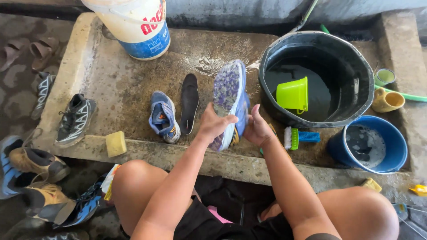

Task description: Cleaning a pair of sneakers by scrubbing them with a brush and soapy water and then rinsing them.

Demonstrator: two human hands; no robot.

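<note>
Over wet concrete, both hands [212,124] clasp blue shoe [229,102].

Outdoor wash area, likely home yard or shoe-cleaning spot. Evidence: raised wet concrete slab [124,84] with rough stained surface, patterned stone ground beside it. Large black tub [356,80] holding water, green dipper [293,94] floating inside. Blue bucket [391,151] with soapy water, white-and-blue pail [138,26] at back, green hose [407,95]. Scrub brush [301,137] and yellow sponge [115,143] on slab edge. Sneakers and boots lined up around slab, sandals [26,51] on ground.
</note>
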